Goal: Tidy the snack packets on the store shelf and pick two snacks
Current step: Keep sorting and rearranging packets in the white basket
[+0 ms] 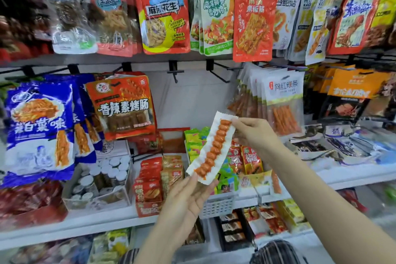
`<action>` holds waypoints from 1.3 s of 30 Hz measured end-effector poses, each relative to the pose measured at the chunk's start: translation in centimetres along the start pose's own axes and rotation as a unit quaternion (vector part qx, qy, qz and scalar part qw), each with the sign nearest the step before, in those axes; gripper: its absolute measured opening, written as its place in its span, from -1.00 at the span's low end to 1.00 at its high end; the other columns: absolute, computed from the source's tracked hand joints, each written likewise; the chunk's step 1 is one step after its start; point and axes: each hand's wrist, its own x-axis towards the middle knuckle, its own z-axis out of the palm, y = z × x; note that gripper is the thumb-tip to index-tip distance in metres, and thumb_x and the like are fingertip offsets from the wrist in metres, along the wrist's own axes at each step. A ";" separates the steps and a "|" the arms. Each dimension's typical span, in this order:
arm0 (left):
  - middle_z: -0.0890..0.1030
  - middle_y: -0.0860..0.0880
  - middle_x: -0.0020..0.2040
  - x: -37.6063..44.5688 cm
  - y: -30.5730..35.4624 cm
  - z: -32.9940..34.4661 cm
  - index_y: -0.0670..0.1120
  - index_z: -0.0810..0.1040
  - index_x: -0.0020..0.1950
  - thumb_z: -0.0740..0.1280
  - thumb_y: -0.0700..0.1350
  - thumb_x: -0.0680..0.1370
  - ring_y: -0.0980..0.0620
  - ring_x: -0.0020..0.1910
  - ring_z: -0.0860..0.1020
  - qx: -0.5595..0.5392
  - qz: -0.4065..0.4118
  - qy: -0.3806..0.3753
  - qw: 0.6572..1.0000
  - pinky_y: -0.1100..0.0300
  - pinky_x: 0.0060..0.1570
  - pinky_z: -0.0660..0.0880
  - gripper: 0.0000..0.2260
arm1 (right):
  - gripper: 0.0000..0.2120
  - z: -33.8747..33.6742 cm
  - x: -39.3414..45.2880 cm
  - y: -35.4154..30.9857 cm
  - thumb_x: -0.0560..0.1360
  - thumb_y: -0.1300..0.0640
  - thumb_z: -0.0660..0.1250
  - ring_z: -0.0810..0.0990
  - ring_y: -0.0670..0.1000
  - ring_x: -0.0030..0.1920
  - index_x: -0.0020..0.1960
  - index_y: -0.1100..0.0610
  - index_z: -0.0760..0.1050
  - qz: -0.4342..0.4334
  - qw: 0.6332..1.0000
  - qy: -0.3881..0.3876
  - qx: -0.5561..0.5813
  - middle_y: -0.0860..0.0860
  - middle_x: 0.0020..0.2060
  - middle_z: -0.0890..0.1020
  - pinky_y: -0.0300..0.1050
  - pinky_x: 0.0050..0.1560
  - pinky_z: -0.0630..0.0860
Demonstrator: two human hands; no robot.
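A long white snack packet [212, 148] with an orange twisted stick inside is held up slantwise between two hands in front of the shelf. Its lower end is supported by the left hand [188, 197], palm up, the fingers nearly straight beneath it and the thumb laid on its edge. Its upper end is pinched by the right hand [255, 133] between thumb and fingers. Behind it, small red and green packets are stood in a white basket [217, 204] on the shelf [107, 218]. Farther back, a red sausage packet [123, 103] and blue packets [38, 128] are hung on hooks, with an empty hook [174, 72] above the held packet.
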 end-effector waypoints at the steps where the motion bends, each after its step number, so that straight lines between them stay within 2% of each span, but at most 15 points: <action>1: 0.61 -0.24 0.25 -0.4 0.3 0.0 -0.23 0.52 0.33 0.28 -0.02 0.59 -0.20 0.20 0.61 -0.043 -0.023 -0.012 0.999 0.10 -0.02 0.63 -0.60 | -0.79 0.1 0.0 -0.2 0.58 0.11 0.35 0.63 0.01 -0.24 -0.11 0.18 0.70 -0.006 1.000 -0.005 0.002 0.18 -0.14 0.71 -0.27 -0.33 0.54; 4: 0.50 -0.32 0.35 -0.9 1.0 0.0 -0.20 0.57 0.32 0.28 0.18 0.53 -0.22 0.18 0.61 -0.149 -0.110 -0.086 0.979 0.00 0.01 0.63 -0.46 | -0.77 0.3 0.0 -0.5 0.58 0.12 0.34 0.62 0.04 -0.17 -0.06 0.27 0.68 -0.017 1.000 -0.025 0.001 0.17 -0.15 0.65 -0.27 -0.26 0.58; 7: 0.54 -0.35 0.24 -0.9 1.2 0.8 -0.22 0.46 0.41 0.46 -0.07 0.50 -0.10 -0.20 0.58 -0.170 -0.162 -0.122 0.964 0.09 -0.21 0.64 -0.48 | -0.74 0.4 -0.1 -0.7 0.59 0.13 0.31 0.59 0.10 -0.07 0.06 0.33 0.64 -0.003 0.996 -0.081 0.042 0.24 -0.08 0.62 -0.22 -0.15 0.61; 8: 0.57 -0.32 0.14 -0.7 0.9 1.0 -0.23 0.40 0.44 0.54 -0.18 0.42 -0.07 -0.26 0.55 -0.172 -0.171 -0.121 0.963 0.12 -0.28 0.62 -0.37 | -0.75 0.5 -0.1 -0.8 0.60 0.14 0.30 0.61 0.10 -0.05 0.06 0.30 0.64 0.005 0.993 -0.100 0.059 0.24 -0.06 0.64 -0.20 -0.12 0.61; 12: 0.61 -0.20 -0.12 0.3 0.6 1.4 -0.30 0.39 0.43 0.67 -0.28 0.17 -0.04 -0.28 0.60 -0.071 -0.128 -0.088 0.985 0.16 -0.31 0.62 -0.12 | -0.76 0.6 -0.1 -1.0 0.61 0.14 0.27 0.69 0.04 -0.05 0.07 0.28 0.62 0.030 0.980 -0.131 0.147 0.16 -0.03 0.69 -0.22 -0.10 0.61; 15: 0.69 -0.15 0.03 1.0 0.0 1.6 -0.13 0.42 0.40 0.56 -0.19 0.29 0.01 -0.17 0.69 0.090 -0.027 0.012 0.996 0.23 -0.27 0.60 -0.30 | -0.67 0.0 0.1 -1.0 0.62 0.02 0.23 0.71 0.08 -0.01 0.13 0.28 0.55 0.072 0.959 -0.148 0.230 0.19 -0.02 0.70 -0.15 -0.11 0.63; 17: 0.72 -0.08 0.03 1.1 -0.2 1.8 0.03 0.53 0.23 0.52 -0.12 0.32 0.08 -0.10 0.70 0.199 0.042 0.022 0.979 0.29 -0.22 0.57 -0.51 | -0.53 -0.2 0.2 -1.1 0.57 -0.10 0.26 0.68 0.13 0.06 0.18 0.31 0.55 0.073 0.956 -0.167 0.231 0.23 0.06 0.67 -0.09 -0.04 0.64; 19: 0.73 -0.05 -0.03 0.9 -0.2 1.8 0.00 0.63 0.15 0.51 -0.07 0.36 0.05 -0.07 0.70 0.275 0.094 0.011 0.957 0.32 -0.18 0.56 -0.63 | -0.42 -0.3 0.4 -1.0 0.48 -0.17 0.33 0.65 0.17 0.14 0.21 0.33 0.55 0.055 0.961 -0.177 0.205 0.24 0.13 0.64 -0.04 0.08 0.62; 24: 0.73 -0.01 -0.07 1.5 -0.4 1.2 0.00 0.63 0.08 0.51 -0.03 0.32 0.00 -0.07 0.70 0.316 0.134 0.064 0.937 0.13 -0.03 0.59 -0.65 | -0.34 -0.8 1.1 -0.6 0.45 -0.22 0.38 0.62 0.16 0.21 0.28 0.30 0.52 0.032 0.972 -0.182 0.144 0.22 0.20 0.62 0.03 0.23 0.55; 26: 0.74 -0.02 -0.08 1.8 -0.4 1.0 -0.02 0.64 0.07 0.52 -0.02 0.30 -0.04 -0.07 0.70 0.323 0.136 0.068 0.934 0.03 0.00 0.61 -0.64 | -0.42 -0.8 1.2 -0.5 0.44 -0.18 0.40 0.65 0.11 0.16 0.25 0.24 0.56 0.025 0.975 -0.180 0.131 0.17 0.14 0.66 -0.02 0.16 0.60; 28: 0.74 -0.03 -0.08 2.0 -0.4 1.0 -0.02 0.65 0.04 0.52 -0.03 0.30 -0.07 -0.06 0.70 0.324 0.140 0.064 0.933 0.10 -0.05 0.62 -0.67 | -0.56 -0.7 1.3 -0.2 0.42 0.00 0.45 0.69 0.07 0.08 0.21 0.22 0.59 0.007 0.980 -0.162 0.113 0.15 0.06 0.70 -0.12 0.01 0.63; 31: 0.73 -0.05 -0.06 2.2 -0.4 0.9 0.02 0.69 0.00 0.52 -0.03 0.33 -0.06 -0.04 0.69 0.311 0.136 0.055 0.939 0.21 -0.10 0.61 -0.74 | -0.75 -0.5 1.5 0.3 0.40 0.17 0.48 0.72 0.04 -0.08 0.06 0.20 0.65 -0.013 0.989 -0.105 0.101 0.15 -0.07 0.72 -0.21 -0.16 0.61; 33: 0.72 -0.11 0.00 2.2 -0.3 0.9 0.01 0.70 0.05 0.47 0.04 0.39 -0.10 0.02 0.68 0.282 0.112 0.043 0.952 0.09 0.01 0.62 -0.74 | -0.86 -0.6 1.7 0.5 0.47 0.24 0.44 0.72 0.01 -0.15 0.03 0.18 0.65 -0.015 0.991 -0.079 0.110 0.14 -0.12 0.73 -0.24 -0.22 0.61; 36: 0.66 -0.24 0.14 2.8 -0.1 0.9 -0.13 0.59 0.23 0.29 0.14 0.52 -0.20 0.12 0.65 0.082 -0.012 0.020 0.996 -0.06 -0.02 0.64 -0.57 | -0.89 -0.9 2.2 0.8 0.47 0.24 0.43 0.69 -0.02 -0.17 -0.02 0.13 0.67 -0.006 0.990 -0.064 0.123 0.09 -0.15 0.73 -0.23 -0.20 0.61; 39: 0.56 -0.37 0.25 3.8 0.6 1.3 -0.23 0.53 0.32 0.39 -0.05 0.49 -0.30 0.14 0.61 -0.120 -0.136 -0.008 0.983 -0.04 -0.12 0.67 -0.56 | -0.80 -1.1 2.7 0.8 0.38 0.15 0.44 0.66 -0.01 -0.08 0.01 0.12 0.66 -0.012 0.984 -0.097 0.151 0.08 -0.09 0.71 -0.15 -0.02 0.62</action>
